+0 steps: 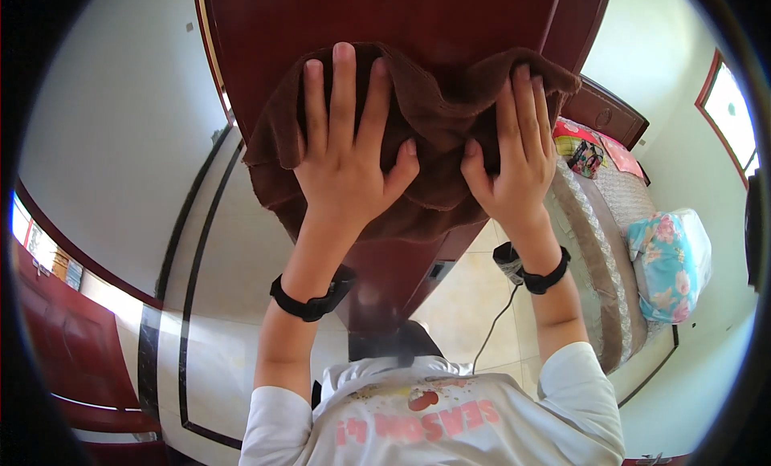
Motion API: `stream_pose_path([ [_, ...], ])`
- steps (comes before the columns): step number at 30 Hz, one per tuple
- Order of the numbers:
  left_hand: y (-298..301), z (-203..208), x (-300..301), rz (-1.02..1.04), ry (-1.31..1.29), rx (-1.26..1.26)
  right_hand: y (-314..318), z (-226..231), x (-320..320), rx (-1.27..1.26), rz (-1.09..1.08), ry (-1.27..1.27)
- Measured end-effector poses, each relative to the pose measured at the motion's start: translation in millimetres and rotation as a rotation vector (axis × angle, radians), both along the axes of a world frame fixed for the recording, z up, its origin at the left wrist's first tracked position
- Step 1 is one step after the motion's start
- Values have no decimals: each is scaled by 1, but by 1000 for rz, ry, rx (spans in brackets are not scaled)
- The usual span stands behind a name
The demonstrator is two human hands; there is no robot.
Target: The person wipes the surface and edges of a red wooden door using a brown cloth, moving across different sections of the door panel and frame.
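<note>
Right side: I see a bed (634,195) with a pale patterned top and brown side, ending in a dark red-brown headboard (608,113) near the wall. Near the headboard lie a pink cloth (620,156) and a small multicoloured bag (587,158); nearer to me rests a turquoise floral bundle (666,265), partly in clear wrapping. Above, in the white wall (671,52), I note a bright window (728,105) in a reddish frame. Left side: black bands (184,362) cross the pale floor (229,281); a red-brown door (72,337) stands at the rim, my lens bending its edges.
</note>
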State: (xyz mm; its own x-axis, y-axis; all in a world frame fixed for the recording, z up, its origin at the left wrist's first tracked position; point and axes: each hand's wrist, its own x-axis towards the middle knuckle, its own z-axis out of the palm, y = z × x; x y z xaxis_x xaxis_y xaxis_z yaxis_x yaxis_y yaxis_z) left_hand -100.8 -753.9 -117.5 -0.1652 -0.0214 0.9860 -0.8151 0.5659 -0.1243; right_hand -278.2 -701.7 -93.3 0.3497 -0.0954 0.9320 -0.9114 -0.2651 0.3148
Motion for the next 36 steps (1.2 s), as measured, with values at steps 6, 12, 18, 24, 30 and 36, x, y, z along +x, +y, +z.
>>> stream_pose_path([
  [6, 11, -44, -6, -27, -1, 118, 9, -47, 8, 57, 1, -87],
  [12, 14, -73, -5, 24, 30, 154, 16, -85, 25, 140, 7, -304],
  [18, 9, -84, 7, 55, -18, 138, 18, -93, 27, 165, -9, -378],
  [24, 4, -96, 15, 55, 18, 152, 19, -91, 27, 175, 14, -395],
  [30, 3, -95, 14, 121, 54, 151, 21, -95, 35, 216, 62, -464],
  [36, 7, -92, 9, 142, 45, 172, 24, -107, 34, 254, 55, -477],
])
